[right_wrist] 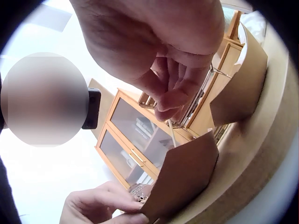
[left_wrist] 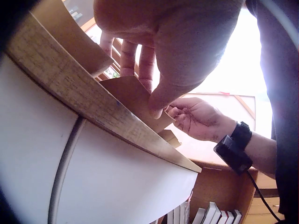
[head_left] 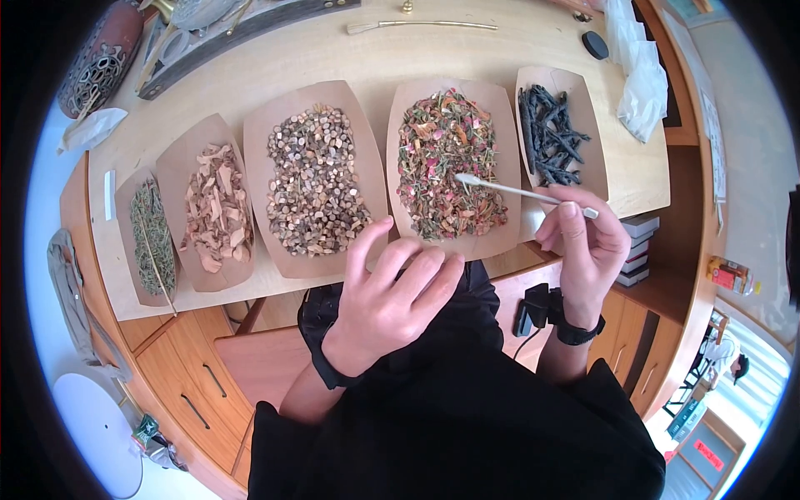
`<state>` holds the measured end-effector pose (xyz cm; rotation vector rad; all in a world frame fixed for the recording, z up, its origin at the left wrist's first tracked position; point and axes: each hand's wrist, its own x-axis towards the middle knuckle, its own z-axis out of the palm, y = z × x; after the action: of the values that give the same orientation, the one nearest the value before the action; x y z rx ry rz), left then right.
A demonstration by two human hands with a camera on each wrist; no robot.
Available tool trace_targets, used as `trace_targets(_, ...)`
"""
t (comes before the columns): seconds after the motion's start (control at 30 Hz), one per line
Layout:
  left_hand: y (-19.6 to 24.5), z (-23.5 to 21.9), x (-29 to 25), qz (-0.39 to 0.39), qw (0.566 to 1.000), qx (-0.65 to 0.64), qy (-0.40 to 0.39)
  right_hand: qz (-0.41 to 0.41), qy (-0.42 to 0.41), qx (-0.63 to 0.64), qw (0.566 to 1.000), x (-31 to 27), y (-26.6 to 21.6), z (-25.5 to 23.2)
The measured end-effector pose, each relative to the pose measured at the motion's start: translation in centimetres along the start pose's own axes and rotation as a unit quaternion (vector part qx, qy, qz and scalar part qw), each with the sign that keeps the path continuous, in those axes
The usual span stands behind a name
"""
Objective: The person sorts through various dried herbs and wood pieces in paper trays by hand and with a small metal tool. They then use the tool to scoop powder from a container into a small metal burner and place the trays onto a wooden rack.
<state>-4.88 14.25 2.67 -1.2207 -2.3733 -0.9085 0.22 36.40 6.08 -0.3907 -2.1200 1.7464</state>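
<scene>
My right hand (head_left: 587, 250) pinches a thin pale stick (head_left: 521, 192) between thumb and fingers; its small widened tip lies over the mixed red, green and brown dried pieces (head_left: 442, 150) in a brown paper tray (head_left: 404, 104). At that tray's near edge is my left hand (head_left: 387, 300), fingers spread over the rim. In the left wrist view, the left thumb (left_wrist: 159, 100) lies against the outside of the paper tray (left_wrist: 135, 100), with the other fingers beyond it. The right wrist view shows the left hand (right_wrist: 98, 203) pinching the tray's corner (right_wrist: 182, 177).
Left of that tray are trays of round cut pieces (head_left: 317, 175), tan chips (head_left: 218, 200) and green sprigs (head_left: 150, 237). Dark sticks (head_left: 550, 133) fill a tray at right. A brush (head_left: 417, 27), black lid (head_left: 594, 45) and plastic bags (head_left: 642, 92) lie behind.
</scene>
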Motion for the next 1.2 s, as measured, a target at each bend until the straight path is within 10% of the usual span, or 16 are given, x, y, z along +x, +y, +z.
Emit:
trace_targets(0.8,-0.1,0.0,0.1,-0.024,0.999,-0.033,-0.028,0.014,0.100,-0.056,0.993,-0.1,-1.2,-0.8)
trace_targets(1.2,-0.2,0.0,0.1,-0.009,0.999,-0.016,-0.026,0.094,0.013,0.009,0.995,0.2,-0.4,1.3)
